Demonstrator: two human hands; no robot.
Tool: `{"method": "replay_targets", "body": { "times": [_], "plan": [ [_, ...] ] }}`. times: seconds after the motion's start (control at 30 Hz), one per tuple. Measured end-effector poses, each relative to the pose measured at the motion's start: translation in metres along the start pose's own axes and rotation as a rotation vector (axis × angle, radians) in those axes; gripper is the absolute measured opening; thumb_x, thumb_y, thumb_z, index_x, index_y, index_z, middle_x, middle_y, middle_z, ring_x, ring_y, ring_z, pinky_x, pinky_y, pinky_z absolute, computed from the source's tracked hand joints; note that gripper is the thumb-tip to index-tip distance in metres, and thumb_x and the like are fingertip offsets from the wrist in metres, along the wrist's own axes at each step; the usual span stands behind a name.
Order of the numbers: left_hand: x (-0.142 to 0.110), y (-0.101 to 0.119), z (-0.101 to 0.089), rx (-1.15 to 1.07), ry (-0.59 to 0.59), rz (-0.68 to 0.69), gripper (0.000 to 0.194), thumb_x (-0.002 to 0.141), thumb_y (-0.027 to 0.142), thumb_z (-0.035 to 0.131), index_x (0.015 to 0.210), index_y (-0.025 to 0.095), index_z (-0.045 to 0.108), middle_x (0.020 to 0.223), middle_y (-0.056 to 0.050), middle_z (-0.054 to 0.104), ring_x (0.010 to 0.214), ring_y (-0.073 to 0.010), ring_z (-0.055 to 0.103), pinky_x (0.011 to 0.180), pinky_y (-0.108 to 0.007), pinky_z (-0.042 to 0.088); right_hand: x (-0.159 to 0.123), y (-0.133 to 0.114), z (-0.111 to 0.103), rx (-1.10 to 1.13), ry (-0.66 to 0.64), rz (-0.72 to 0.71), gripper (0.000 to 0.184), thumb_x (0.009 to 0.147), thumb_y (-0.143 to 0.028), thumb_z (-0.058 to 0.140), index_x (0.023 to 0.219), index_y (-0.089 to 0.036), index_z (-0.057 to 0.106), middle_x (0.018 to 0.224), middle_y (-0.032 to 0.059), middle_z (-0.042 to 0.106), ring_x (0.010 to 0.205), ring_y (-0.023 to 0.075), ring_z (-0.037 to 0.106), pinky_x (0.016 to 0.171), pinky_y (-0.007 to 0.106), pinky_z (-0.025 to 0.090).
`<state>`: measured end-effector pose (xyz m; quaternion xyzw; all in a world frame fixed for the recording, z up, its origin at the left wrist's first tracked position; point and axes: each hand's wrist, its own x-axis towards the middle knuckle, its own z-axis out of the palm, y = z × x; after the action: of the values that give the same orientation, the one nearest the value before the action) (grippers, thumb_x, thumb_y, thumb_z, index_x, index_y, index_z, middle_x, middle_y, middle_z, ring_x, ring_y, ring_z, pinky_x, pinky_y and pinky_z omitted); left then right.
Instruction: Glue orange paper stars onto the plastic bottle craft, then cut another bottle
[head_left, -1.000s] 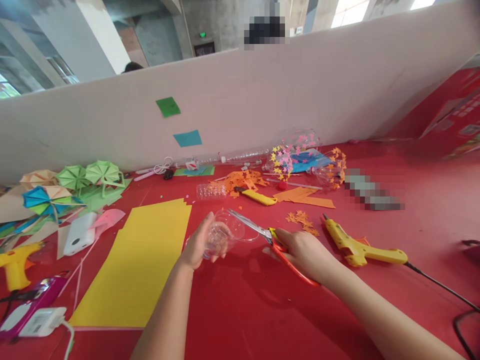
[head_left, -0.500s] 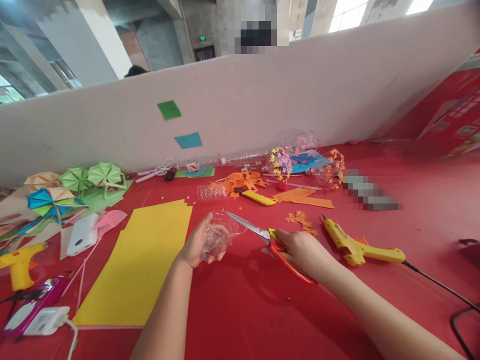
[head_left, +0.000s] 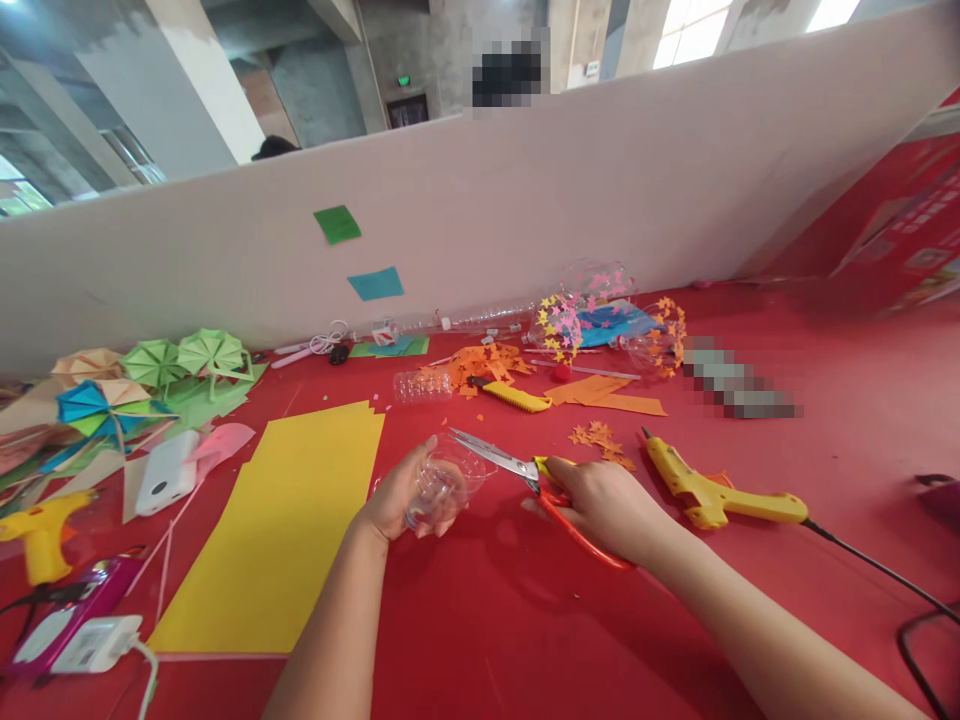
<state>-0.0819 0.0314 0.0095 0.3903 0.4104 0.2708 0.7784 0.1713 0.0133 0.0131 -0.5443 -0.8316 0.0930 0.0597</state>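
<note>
My left hand is wrapped round a clear plastic bottle piece, its cut rim facing right. In my right hand are scissors with red and yellow handles. Their blades reach left over the piece's rim and look nearly closed; whether plastic lies between them I cannot tell. Behind the hands lie a yellow utility knife, a ribbed clear bottle section and orange paper scraps. Small orange paper stars are scattered beyond my right hand.
Yellow paper sheets lie left of my left arm. A yellow glue gun with a black cord rests at right, another glue gun at far left. Folded paper umbrellas and star-covered clear bottle pieces sit near the white partition.
The scissor blades have shifted slightly left and down along the bottle piece's rim. A loop of clear plastic that hung below the blades no longer shows there. Both hands keep their hold.
</note>
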Motion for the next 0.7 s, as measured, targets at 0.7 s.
{"method": "replay_targets", "body": {
  "times": [0.7],
  "plan": [
    [0.0067, -0.0018, 0.002, -0.076, 0.103, 0.335, 0.059, 0.081, 0.068, 0.046, 0.102, 0.015, 0.063, 0.08, -0.008, 0.068, 0.066, -0.0171, 0.063, 0.06, -0.027, 0.046, 0.0078, 0.0029, 0.0056, 0.196, 0.109, 0.184, 0.038, 0.084, -0.053, 0.044, 0.063, -0.024, 0.033, 0.051, -0.0023, 0.043, 0.046, 0.0137, 0.038, 0.048, 0.025, 0.021]
  ]
}}
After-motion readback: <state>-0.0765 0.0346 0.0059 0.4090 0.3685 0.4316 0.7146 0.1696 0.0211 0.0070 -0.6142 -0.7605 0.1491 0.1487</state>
